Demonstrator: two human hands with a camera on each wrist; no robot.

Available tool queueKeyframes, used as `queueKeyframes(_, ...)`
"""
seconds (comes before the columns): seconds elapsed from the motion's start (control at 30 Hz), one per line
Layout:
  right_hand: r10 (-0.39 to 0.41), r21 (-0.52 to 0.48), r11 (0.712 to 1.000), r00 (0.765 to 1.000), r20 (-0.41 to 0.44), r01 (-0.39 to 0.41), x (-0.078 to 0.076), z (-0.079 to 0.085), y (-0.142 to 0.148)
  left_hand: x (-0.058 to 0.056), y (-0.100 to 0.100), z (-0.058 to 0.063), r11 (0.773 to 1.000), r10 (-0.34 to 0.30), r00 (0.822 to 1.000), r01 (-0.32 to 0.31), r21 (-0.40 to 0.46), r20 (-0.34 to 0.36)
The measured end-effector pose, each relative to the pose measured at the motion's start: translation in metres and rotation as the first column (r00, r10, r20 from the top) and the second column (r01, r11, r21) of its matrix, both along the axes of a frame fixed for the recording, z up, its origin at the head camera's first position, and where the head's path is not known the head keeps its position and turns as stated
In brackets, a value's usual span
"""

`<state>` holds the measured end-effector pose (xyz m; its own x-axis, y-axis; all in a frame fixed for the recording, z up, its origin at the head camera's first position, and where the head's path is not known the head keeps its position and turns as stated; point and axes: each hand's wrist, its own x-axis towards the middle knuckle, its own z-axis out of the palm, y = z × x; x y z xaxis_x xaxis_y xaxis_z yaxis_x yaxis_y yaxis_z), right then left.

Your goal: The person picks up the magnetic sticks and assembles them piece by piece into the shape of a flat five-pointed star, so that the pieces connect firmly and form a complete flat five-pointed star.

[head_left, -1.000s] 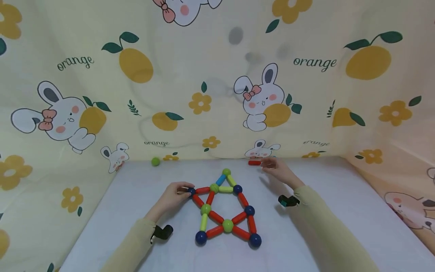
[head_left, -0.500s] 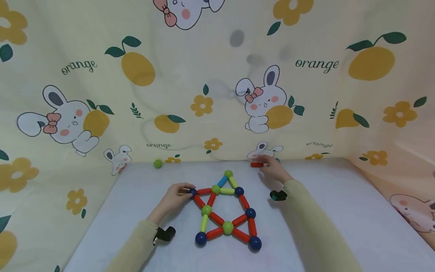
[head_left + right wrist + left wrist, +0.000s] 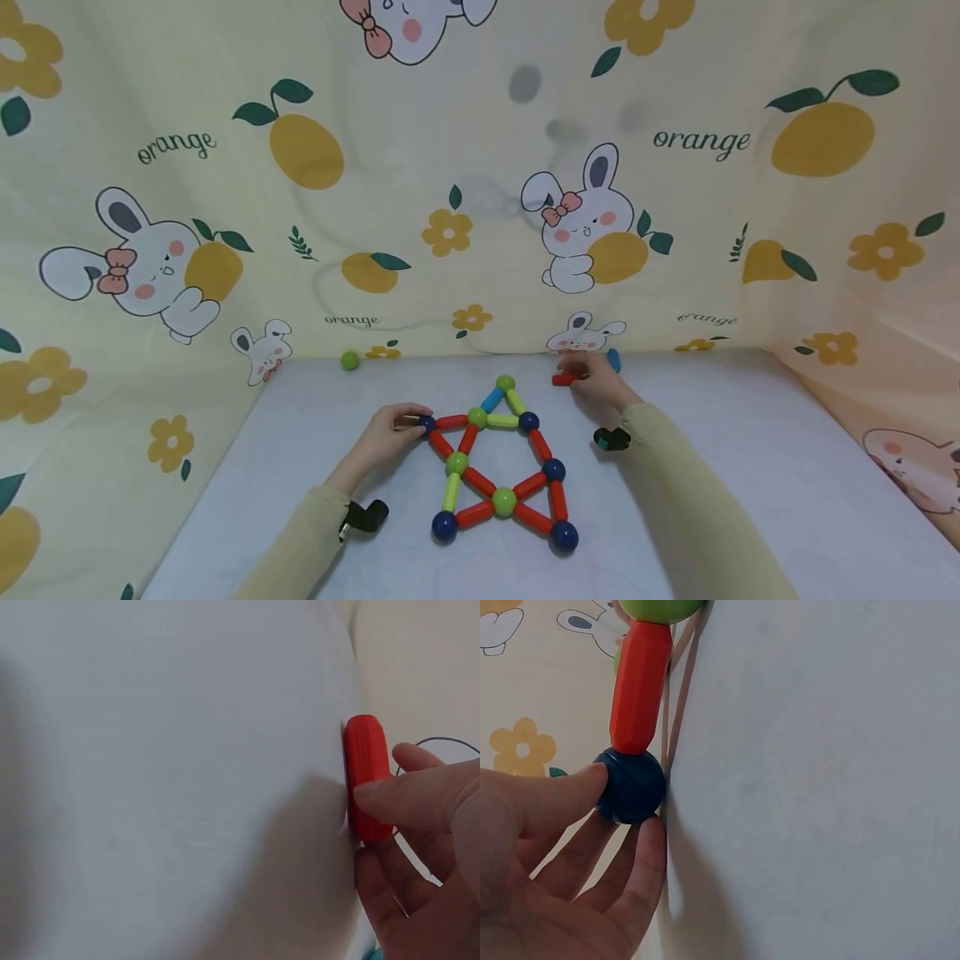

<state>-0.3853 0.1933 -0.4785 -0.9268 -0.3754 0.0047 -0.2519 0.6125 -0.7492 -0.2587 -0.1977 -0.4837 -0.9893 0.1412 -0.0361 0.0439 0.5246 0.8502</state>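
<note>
On the white table lies a flat frame of red, yellow-green and blue rods joined by green and dark blue balls. My left hand (image 3: 393, 433) pinches the dark blue ball (image 3: 632, 786) at the frame's left corner between thumb and fingers. A red rod (image 3: 641, 686) runs from that ball to a green ball (image 3: 660, 606). Beyond the frame's top, at the back of the table, my right hand (image 3: 596, 379) holds a loose red rod (image 3: 367, 776), its thumb across the rod's side and fingertips beneath.
A loose green ball (image 3: 349, 361) sits at the table's back left. A blue piece (image 3: 614, 360) stands just behind my right hand. The printed cloth (image 3: 450, 125) rises along the table's (image 3: 675, 467) back edge.
My right hand has come nearer with the red rod, away from the back edge, and the blue piece behind it now shows more. My left hand keeps its hold on the dark blue ball.
</note>
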Motion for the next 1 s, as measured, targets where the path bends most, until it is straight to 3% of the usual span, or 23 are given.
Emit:
queueKeyframes(0.33, 0.095, -0.034, 0.995, 0.995, -0.036, -0.096, 0.014, 0.006, 0.001, -0.001, -0.001, -0.001, 1.000, 0.006, 1.000, -0.006, 0.010, -0.010)
queueKeyframes(0.77, 0.292, -0.006, 0.957, 0.957, 0.001, -0.292, 0.051, 0.010, -0.006, 0.001, -0.001, 0.001, 1.000, -0.003, 1.000, 0.003, 0.020, -0.014)
queueKeyframes(1.0, 0.302, -0.006, 0.953, 0.953, 0.012, -0.302, 0.061, 0.009, -0.014, 0.001, 0.001, 0.001, 1.000, -0.003, 1.000, 0.004, 0.024, -0.016)
